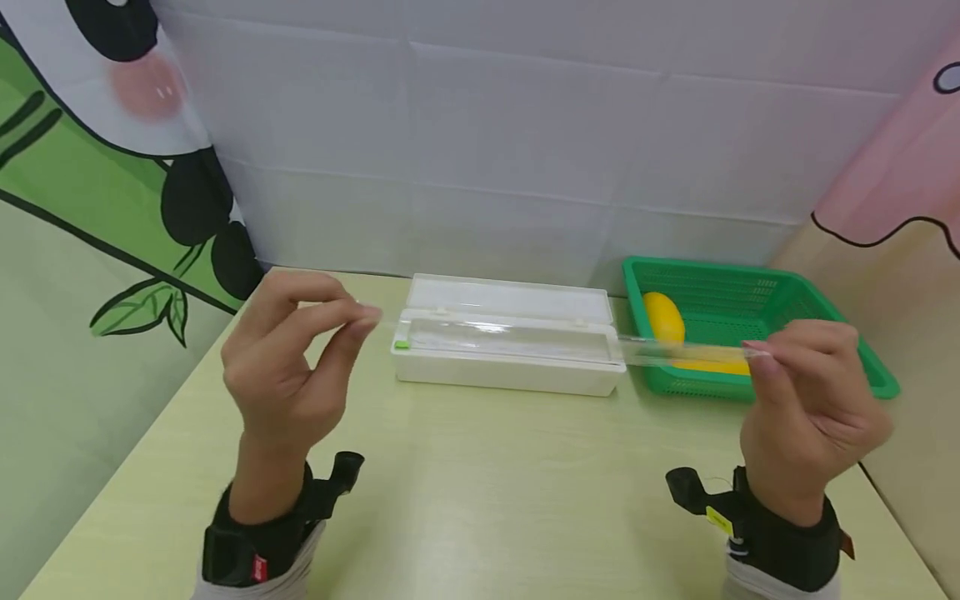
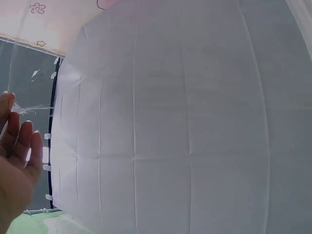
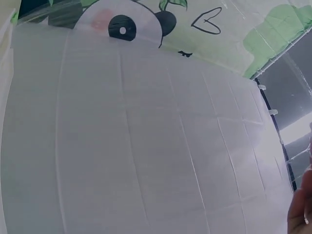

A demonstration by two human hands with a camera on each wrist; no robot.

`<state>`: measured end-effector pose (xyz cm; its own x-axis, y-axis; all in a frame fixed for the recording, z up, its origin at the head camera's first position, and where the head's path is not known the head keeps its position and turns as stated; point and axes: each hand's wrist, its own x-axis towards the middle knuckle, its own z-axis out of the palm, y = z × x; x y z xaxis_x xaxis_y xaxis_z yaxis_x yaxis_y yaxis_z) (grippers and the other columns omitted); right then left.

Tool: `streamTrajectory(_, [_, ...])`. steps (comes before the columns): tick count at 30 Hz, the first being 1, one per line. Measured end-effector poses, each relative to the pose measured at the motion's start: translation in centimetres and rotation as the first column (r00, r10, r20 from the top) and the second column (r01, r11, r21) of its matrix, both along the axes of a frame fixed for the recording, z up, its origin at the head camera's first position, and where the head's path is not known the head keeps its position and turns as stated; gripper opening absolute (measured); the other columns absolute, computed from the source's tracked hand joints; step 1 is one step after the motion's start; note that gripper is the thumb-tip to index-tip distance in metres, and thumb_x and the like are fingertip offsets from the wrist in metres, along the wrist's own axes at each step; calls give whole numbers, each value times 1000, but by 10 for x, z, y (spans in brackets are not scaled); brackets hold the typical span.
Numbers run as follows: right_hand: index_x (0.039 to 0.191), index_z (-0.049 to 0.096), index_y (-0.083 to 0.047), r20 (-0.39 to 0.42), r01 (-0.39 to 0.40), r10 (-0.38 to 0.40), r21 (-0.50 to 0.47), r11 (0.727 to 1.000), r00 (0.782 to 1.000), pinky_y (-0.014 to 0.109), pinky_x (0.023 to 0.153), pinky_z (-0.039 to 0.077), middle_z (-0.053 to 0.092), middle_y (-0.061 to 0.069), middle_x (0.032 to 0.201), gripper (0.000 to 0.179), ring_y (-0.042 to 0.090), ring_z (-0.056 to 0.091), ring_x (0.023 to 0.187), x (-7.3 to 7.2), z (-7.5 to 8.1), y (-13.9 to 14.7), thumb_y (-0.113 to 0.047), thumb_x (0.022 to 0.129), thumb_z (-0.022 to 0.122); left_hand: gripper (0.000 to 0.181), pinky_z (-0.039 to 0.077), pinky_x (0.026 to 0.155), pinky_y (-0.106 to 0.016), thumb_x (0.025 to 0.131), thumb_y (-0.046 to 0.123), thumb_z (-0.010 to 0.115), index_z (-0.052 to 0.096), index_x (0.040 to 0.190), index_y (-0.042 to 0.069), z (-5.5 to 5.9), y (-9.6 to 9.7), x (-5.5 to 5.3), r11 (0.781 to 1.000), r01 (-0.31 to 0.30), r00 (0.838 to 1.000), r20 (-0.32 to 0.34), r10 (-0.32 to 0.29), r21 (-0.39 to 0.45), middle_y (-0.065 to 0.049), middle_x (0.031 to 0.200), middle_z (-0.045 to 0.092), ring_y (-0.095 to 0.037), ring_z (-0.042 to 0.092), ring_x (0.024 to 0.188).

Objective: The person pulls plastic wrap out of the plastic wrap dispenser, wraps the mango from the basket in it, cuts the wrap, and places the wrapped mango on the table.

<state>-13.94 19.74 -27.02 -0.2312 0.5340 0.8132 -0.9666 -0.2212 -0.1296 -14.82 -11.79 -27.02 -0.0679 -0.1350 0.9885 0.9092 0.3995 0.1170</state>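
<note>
A strip of clear cling film point(image 1: 686, 352) is stretched level between both hands in the head view. My left hand point(image 1: 288, 367) pinches its left end between thumb and forefinger. At the other end, my right hand point(image 1: 817, 408) pinches it the same way. Behind the film on the table stands a white cling film box point(image 1: 502, 372) with its lid point(image 1: 510, 296) tipped back. The left wrist view shows gathered film point(image 2: 22, 108) at the fingertips. Only part of the right hand point(image 3: 301, 200) enters the right wrist view, at its edge.
A green basket point(image 1: 757, 279) stands at the back right, with a rounded yellow item point(image 1: 663, 317) and another yellow item point(image 1: 712, 365) inside, partly behind the film. A white curtain point(image 1: 510, 125) hangs behind the pale table point(image 1: 510, 492).
</note>
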Motion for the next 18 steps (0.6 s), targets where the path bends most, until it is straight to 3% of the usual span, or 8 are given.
streamTrajectory(2, [60,55,22,-47,-108,111,57,993,993,27,72,46,59,23,63,21,25,53,69,5,-3,2,19,69,73,30,47,75,-24,87,15,78,68,70,-8,1,-7,4,987,157,987,18,-157,-25,-21,77,60,-29,55,71])
streamTrajectory(4, [62,53,22,-78,-257,272,166,952,959,30,72,49,59,26,65,15,29,55,68,10,-8,8,22,72,65,25,48,77,-26,87,7,77,66,71,-10,2,-15,9,928,365,931,56,-361,-71,-22,79,62,-28,57,75])
streamTrajectory(5, [64,54,22,-77,-324,350,237,916,934,32,71,50,59,27,66,12,31,56,67,12,-10,11,23,73,62,20,49,77,-27,86,2,75,66,72,-10,2,-20,11,877,469,883,89,-462,-100,-23,81,62,-28,58,78])
streamTrajectory(8, [72,55,23,-14,-460,526,465,757,851,29,65,50,57,26,67,5,29,52,62,22,-16,19,22,77,55,9,48,77,-30,87,-8,68,66,79,-11,0,-37,20,674,715,698,251,-671,-187,-21,84,64,-27,59,82])
streamTrajectory(10, [78,57,22,42,-497,592,594,633,805,24,60,45,54,23,66,5,24,49,59,25,-18,23,20,81,54,5,48,74,-30,88,-10,64,65,84,-9,-2,-45,23,545,800,600,363,-713,-252,-17,86,63,-25,58,83])
streamTrajectory(12, [81,58,21,106,-519,636,687,508,764,21,57,43,54,20,66,6,20,48,57,27,-22,26,18,83,53,6,47,72,-29,89,-9,62,66,88,-4,-4,-51,24,430,846,533,483,-695,-315,-12,87,63,-22,58,83])
streamTrajectory(15, [87,62,16,226,-519,647,798,306,728,15,57,43,60,15,69,8,12,54,60,28,-32,35,14,87,54,9,47,74,-25,89,-4,65,67,91,5,-9,-57,26,270,864,497,636,-590,-426,-3,86,63,-13,59,84])
streamTrajectory(18, [91,68,6,365,-502,583,861,86,726,11,59,44,66,7,74,8,5,58,66,27,-49,44,9,88,61,9,45,79,-17,91,6,69,71,89,15,-15,-58,31,116,858,503,772,-389,-501,7,86,64,-3,57,86])
